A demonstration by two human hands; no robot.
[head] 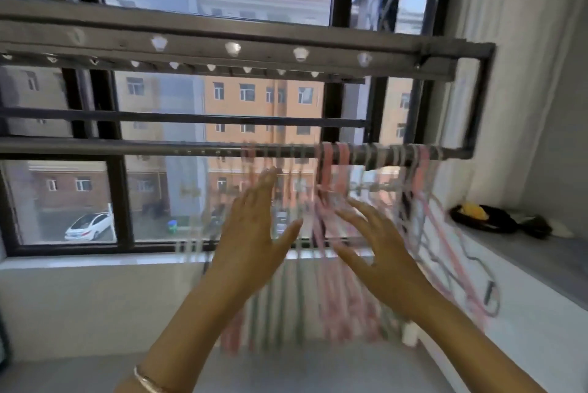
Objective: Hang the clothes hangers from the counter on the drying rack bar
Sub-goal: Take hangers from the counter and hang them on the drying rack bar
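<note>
Several pink and pale green clothes hangers (331, 297) hang in a blurred bunch from the drying rack bar (127, 147), crowded on its right half. My left hand (251, 243) is raised in front of them with straight, spread fingers and holds nothing. My right hand (378, 252) is raised beside it, fingers spread, its fingertips close to the pink hangers; whether they touch is lost in the blur. More pink and grey hangers (445, 233) hang at the bar's right end.
The rack's upper frame with white clips (234, 49) runs above the bar. Behind it is a dark-framed window (117, 201). A grey counter (541, 259) on the right carries a dark object with something yellow (477, 214). A white sill ledge lies below.
</note>
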